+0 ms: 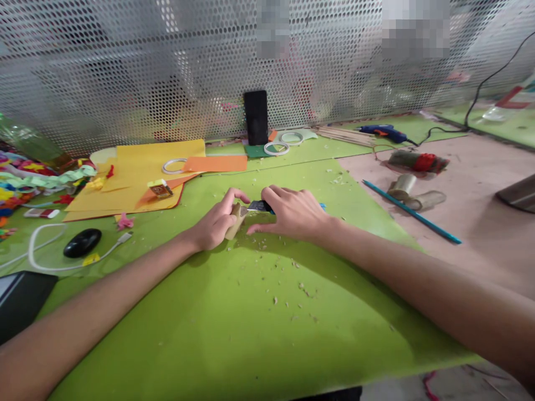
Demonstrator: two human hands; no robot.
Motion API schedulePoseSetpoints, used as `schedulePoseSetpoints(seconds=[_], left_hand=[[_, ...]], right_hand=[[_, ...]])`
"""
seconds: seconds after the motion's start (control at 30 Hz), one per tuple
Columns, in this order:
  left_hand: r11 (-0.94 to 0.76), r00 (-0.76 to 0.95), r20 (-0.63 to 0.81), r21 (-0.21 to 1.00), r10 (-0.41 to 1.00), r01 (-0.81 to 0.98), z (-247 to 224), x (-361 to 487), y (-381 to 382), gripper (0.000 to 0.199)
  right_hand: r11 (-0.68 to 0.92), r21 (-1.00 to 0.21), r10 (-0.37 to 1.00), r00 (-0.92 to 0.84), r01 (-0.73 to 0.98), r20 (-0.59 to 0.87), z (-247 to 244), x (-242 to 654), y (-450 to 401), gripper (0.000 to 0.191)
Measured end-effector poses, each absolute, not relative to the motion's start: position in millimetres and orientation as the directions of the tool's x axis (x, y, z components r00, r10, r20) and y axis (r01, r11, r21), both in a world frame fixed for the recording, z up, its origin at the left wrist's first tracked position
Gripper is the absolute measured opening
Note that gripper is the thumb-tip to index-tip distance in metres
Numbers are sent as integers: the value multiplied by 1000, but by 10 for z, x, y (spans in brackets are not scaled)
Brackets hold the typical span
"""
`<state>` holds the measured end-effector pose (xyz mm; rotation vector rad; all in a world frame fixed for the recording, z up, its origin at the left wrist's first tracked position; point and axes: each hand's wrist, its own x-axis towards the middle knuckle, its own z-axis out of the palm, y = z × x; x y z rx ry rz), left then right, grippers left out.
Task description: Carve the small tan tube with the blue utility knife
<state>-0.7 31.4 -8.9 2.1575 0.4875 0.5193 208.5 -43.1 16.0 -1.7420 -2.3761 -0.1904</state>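
Note:
Near the middle of the green table [234, 334], my left hand [215, 224] is closed around a small pale piece that looks like wood or bamboo [236, 221]. My right hand [295, 213] grips a utility knife [259, 206] with a black and blue handle. Its blade points left and meets the upper part of the pale piece, or comes very close to it. Small shavings [301, 285] lie scattered below and around both hands.
Yellow paper [137, 167], tape rings [276, 148] and a black phone [256, 118] stand or lie behind. A black mouse [82, 243] and white cable are left. A blue stick [412, 211], bamboo pieces [424, 200] and a glue gun [384, 132] lie right.

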Motion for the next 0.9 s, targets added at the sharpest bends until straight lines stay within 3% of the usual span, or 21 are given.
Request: schedulePoseSetpoints(seconds=[0.27,0.5,0.57,0.73,0.9], left_hand=[[-541,824,167,819,542,190,-82,-3,293,26],[-579,817,199,793,541,190,-78,-4,290,31],[-584,808,216,790,548,185,-82,1,281,35],[-660,742,321,721,588,212,-81,45,260,47],[-737,713,390,622,583,263,-62,87,252,39]], right_hand=[[311,-9,926,-301,950,228,139,2093,-419,79],[306,-10,930,-297,952,217,144,2085,-429,76],[310,-25,929,-297,950,222,154,2082,-438,70],[290,-29,911,-266,957,314,177,2089,-449,31],[240,-64,910,-202,969,362,164,2124,-441,29]])
